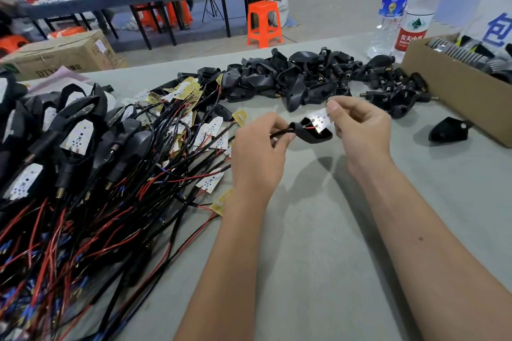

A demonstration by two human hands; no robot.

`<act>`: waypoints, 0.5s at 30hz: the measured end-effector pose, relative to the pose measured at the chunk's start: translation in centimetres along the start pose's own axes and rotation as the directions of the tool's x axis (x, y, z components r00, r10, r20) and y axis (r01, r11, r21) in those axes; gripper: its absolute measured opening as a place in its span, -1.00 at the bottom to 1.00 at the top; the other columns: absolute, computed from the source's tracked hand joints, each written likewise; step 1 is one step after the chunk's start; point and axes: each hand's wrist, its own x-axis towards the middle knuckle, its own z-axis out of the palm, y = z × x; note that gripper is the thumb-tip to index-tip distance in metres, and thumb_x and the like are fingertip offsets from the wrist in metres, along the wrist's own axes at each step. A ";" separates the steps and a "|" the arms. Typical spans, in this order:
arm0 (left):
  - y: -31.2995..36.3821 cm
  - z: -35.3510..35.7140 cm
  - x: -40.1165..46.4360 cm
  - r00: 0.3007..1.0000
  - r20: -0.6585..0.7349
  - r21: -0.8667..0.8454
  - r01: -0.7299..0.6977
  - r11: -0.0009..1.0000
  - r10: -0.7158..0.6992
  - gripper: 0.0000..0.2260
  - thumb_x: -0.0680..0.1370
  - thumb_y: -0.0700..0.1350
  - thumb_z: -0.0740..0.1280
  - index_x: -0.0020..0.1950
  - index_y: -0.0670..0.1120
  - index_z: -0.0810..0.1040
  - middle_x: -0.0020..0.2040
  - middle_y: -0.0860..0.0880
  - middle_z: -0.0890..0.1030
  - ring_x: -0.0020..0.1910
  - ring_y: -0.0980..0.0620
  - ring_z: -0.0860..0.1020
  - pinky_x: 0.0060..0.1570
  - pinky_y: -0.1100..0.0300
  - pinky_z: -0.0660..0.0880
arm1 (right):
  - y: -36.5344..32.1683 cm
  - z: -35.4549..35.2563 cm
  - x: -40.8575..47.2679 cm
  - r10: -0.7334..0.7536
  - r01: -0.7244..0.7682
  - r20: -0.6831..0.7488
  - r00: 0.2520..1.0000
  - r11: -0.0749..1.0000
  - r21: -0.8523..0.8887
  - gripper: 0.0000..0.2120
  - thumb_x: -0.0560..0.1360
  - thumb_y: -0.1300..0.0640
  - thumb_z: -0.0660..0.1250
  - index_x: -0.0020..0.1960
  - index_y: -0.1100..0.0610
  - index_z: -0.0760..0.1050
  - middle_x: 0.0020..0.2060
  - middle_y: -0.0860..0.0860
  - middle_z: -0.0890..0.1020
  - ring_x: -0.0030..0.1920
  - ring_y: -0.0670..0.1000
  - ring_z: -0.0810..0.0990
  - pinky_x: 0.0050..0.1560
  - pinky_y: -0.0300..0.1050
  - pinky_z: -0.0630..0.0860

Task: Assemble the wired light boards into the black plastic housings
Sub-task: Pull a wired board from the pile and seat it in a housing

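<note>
1. A grey work table [318, 243] fills the foreground, with a person's two bare forearms reaching over it.
2. A tangle of red and black wires [83, 216] covers the table's left side, mixed with white light boards [209, 181] and finished black units [74, 130].
3. A heap of empty black plastic housings [291, 77] lies across the table's far middle, well apart from the hands.
4. An open cardboard box [454, 91] holding dark parts sits at the right edge; one loose housing [448, 133] rests just beside it.
5. Two clear water bottles [410, 5] stand upright behind the box.
6. The left hand [257, 158] is raised above the table, fingers pinched on the black cable [279, 133] where it enters the housing in work.
7. The right hand [360, 130] is raised opposite, thumb and forefinger closed on the upper edge of a small white board.
8. That housing [313, 134] hangs between the two hands, open side up and tilted.
9. The held board [318, 119] sits partly inside the housing's opening, its upper end sticking out.
10. A short red wire [310, 128] shows inside the housing, under the board.
</note>
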 end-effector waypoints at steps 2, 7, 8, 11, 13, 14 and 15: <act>0.0 0.0 0.0 1.000 0.001 0.006 -0.010 1.000 0.010 -0.92 0.49 -0.17 0.51 -0.08 -0.03 0.65 -0.19 0.10 0.67 -0.15 0.04 0.66 -0.07 -0.05 0.62 | 0.2 0.1 0.0 0.035 -0.036 -0.012 0.999 0.999 -0.020 -0.97 0.52 0.24 0.51 -0.04 0.18 0.71 -0.40 -0.10 0.64 -0.42 -0.17 0.50 -0.32 -0.31 0.46; -0.8 -0.3 0.0 0.988 0.147 0.012 0.053 0.999 -0.054 -0.84 0.53 -0.31 0.43 0.01 -0.09 0.71 -0.18 0.00 0.70 -0.15 -0.01 0.67 -0.02 -0.05 0.62 | 0.9 -0.1 0.0 0.163 -0.168 -0.089 0.983 0.985 -0.046 -0.96 0.48 0.23 0.55 -0.12 0.16 0.69 -0.45 -0.02 0.63 -0.46 -0.09 0.53 -0.43 -0.26 0.44; -0.9 -0.4 0.0 0.985 0.160 0.014 0.068 0.998 -0.069 -0.83 0.52 -0.33 0.42 0.00 -0.09 0.71 -0.19 0.00 0.69 -0.18 -0.02 0.67 -0.03 -0.05 0.63 | 1.0 -0.2 0.1 0.179 -0.185 -0.090 0.980 0.980 -0.076 -0.94 0.47 0.23 0.55 -0.14 0.16 0.68 -0.46 -0.01 0.64 -0.46 -0.08 0.57 -0.45 -0.25 0.43; -1.0 -0.9 0.0 0.973 0.203 0.060 0.098 0.993 -0.108 -0.83 0.48 -0.35 0.45 -0.09 -0.08 0.69 -0.28 0.05 0.66 -0.27 -0.01 0.66 -0.11 -0.05 0.64 | 1.2 -0.5 0.4 0.216 -0.219 -0.036 0.976 0.952 -0.214 -0.92 0.43 0.21 0.58 -0.19 0.13 0.68 -0.46 0.01 0.66 -0.47 -0.07 0.58 -0.46 -0.23 0.42; -1.1 -1.3 0.0 0.956 0.263 0.087 0.112 0.990 -0.131 -0.83 0.45 -0.37 0.46 -0.14 -0.09 0.66 -0.34 0.03 0.66 -0.34 0.01 0.66 -0.18 0.01 0.65 | 1.1 -0.8 0.6 0.195 -0.183 0.002 0.981 0.925 -0.333 -0.90 0.41 0.17 0.60 -0.23 0.09 0.69 -0.43 -0.02 0.68 -0.48 -0.11 0.56 -0.42 -0.23 0.44; -1.1 -1.5 0.0 0.943 0.298 0.087 0.127 0.988 -0.148 -0.81 0.43 -0.39 0.45 -0.16 -0.09 0.64 -0.37 0.01 0.66 -0.37 0.00 0.65 -0.23 0.04 0.64 | 1.1 -0.9 0.7 0.167 -0.140 0.027 0.986 0.897 -0.420 -0.88 0.40 0.14 0.61 -0.25 0.07 0.69 -0.41 -0.05 0.69 -0.46 -0.13 0.57 -0.39 -0.24 0.45; -1.0 -1.6 0.0 0.931 0.326 0.083 0.143 0.986 -0.163 -0.79 0.42 -0.41 0.42 -0.18 -0.09 0.60 -0.38 -0.01 0.67 -0.40 -0.02 0.65 -0.29 0.05 0.62 | 0.9 -0.9 0.7 0.143 -0.095 0.060 0.988 0.863 -0.497 -0.87 0.40 0.12 0.62 -0.26 0.05 0.69 -0.40 -0.07 0.70 -0.44 -0.15 0.58 -0.37 -0.26 0.45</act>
